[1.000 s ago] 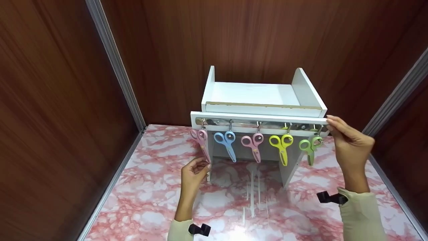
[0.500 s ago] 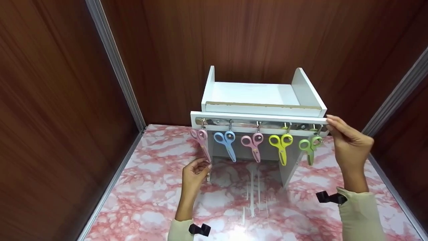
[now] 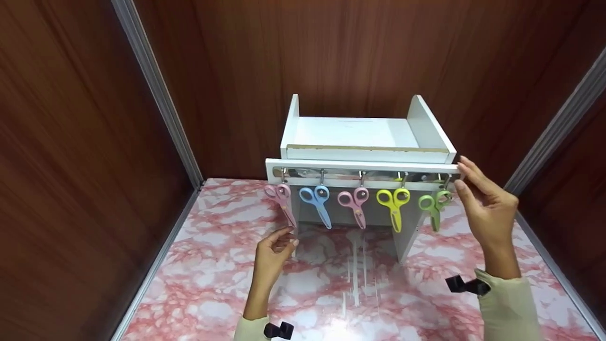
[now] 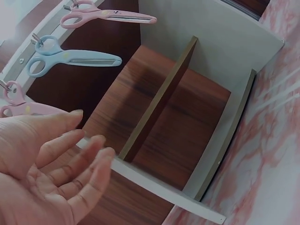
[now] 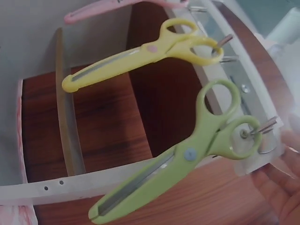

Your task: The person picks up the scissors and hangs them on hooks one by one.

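A white rail (image 3: 341, 164) with metal hooks runs across the front of a white shelf unit. Hanging from its hooks, left to right, are pink scissors (image 3: 286, 208), blue scissors (image 3: 318, 203), a second pink pair of scissors (image 3: 359, 213), yellow scissors (image 3: 396, 213) and green scissors (image 3: 435, 215). Just below the leftmost pink blades is my left hand (image 3: 271, 253), fingers loosely bent and apart from the thumb, holding nothing. My right hand (image 3: 492, 210) is at the rail's right end, its index fingertip by the top corner and its thumb lower. Neither hand grips any scissors.
The shelf unit (image 3: 369, 130) has raised sides and an open space underneath, with a narrow crossbar (image 4: 161, 96) inside. It stands on a red-and-white marbled tabletop (image 3: 213, 265). Dark wooden panels (image 3: 350, 52) with metal edge strips enclose the back and sides.
My left hand has come away from the leftmost pink scissors' tip and sits slightly lower. The right hand's fingers have loosened from the rail's end. The view has shifted a little.
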Demonstrator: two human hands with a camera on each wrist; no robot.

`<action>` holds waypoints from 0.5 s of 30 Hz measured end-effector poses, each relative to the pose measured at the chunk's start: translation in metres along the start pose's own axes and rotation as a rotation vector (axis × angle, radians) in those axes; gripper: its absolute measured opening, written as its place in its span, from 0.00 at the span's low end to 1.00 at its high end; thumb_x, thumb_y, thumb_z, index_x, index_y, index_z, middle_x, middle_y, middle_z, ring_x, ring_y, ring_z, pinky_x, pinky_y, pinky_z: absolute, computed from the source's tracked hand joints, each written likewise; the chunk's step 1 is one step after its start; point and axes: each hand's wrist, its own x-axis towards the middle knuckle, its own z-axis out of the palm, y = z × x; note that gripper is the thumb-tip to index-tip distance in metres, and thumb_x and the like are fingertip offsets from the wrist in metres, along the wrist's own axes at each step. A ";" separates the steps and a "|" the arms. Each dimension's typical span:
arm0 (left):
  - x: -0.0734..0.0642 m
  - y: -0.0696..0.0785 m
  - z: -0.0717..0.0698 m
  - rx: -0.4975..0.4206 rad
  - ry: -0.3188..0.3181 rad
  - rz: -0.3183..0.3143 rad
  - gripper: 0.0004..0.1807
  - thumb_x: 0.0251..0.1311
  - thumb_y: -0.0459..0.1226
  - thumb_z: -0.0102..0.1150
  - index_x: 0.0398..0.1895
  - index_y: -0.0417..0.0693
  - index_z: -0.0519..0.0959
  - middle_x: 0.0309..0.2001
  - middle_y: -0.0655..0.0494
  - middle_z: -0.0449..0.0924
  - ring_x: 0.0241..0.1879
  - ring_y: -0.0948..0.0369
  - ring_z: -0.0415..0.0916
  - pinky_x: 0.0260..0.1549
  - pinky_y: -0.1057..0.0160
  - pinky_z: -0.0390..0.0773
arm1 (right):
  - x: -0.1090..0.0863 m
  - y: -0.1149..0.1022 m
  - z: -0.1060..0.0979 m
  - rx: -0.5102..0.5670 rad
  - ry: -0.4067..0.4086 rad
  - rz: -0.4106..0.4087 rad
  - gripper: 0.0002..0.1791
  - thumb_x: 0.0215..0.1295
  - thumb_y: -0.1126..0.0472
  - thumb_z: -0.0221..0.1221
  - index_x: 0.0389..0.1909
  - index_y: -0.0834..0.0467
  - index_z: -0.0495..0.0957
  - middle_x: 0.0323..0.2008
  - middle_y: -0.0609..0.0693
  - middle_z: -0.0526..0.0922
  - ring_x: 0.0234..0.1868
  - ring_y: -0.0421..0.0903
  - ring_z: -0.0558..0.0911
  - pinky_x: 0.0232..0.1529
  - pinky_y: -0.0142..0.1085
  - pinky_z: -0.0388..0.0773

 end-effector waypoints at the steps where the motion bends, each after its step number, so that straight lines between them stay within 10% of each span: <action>1: 0.000 -0.003 0.000 0.018 -0.012 -0.005 0.17 0.57 0.32 0.64 0.51 0.40 0.78 0.44 0.37 0.79 0.41 0.44 0.76 0.42 0.55 0.81 | -0.002 -0.003 -0.002 -0.017 -0.017 0.000 0.19 0.55 0.79 0.60 0.50 0.70 0.77 0.55 0.66 0.75 0.58 0.58 0.74 0.52 0.30 0.77; 9: -0.006 -0.009 0.002 0.341 0.032 0.053 0.18 0.57 0.43 0.65 0.51 0.54 0.80 0.45 0.56 0.80 0.39 0.58 0.79 0.39 0.58 0.81 | -0.025 -0.014 -0.010 -0.274 -0.012 -0.001 0.26 0.59 0.71 0.61 0.60 0.60 0.72 0.63 0.53 0.70 0.62 0.54 0.71 0.54 0.24 0.73; 15: -0.018 -0.001 -0.002 0.572 0.130 0.124 0.18 0.57 0.47 0.64 0.51 0.57 0.80 0.49 0.66 0.77 0.49 0.63 0.76 0.46 0.57 0.78 | -0.055 -0.007 -0.019 -0.419 0.010 0.157 0.29 0.62 0.64 0.61 0.65 0.48 0.68 0.60 0.50 0.73 0.60 0.47 0.73 0.56 0.23 0.70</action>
